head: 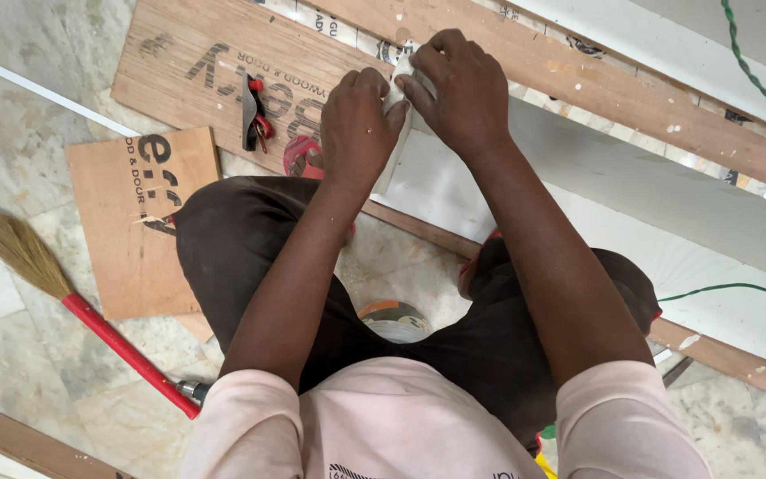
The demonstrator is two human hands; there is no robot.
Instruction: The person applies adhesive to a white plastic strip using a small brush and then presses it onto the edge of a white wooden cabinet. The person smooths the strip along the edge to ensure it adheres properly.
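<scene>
No container with contents can be made out; only a round, lid-like object (394, 319) with an orange rim is seen low in the middle of the frame, between the knees, and it is largely hidden by the dark trousers, so its kind cannot be told.

A folded white piece, paper or cloth (398, 106), is held in the upper middle of the frame against the near end of a long white board (631, 191) that runs toward the right edge. Most of the piece is covered by the hands, so its material cannot be told for certain.

The left hand (358, 124) is curled, fingers bent and closed on the lower part of the piece. The right hand (458, 89) is set just beside it, touching it, fingers bent down over the upper part, knuckles raised. Both forearms are stretched forward from the crouched body.

A small hand tool with red parts (254, 113) lies on a printed plywood sheet (197, 66) at upper left. A broom with a red handle (64, 288) lies at the left edge.
</scene>
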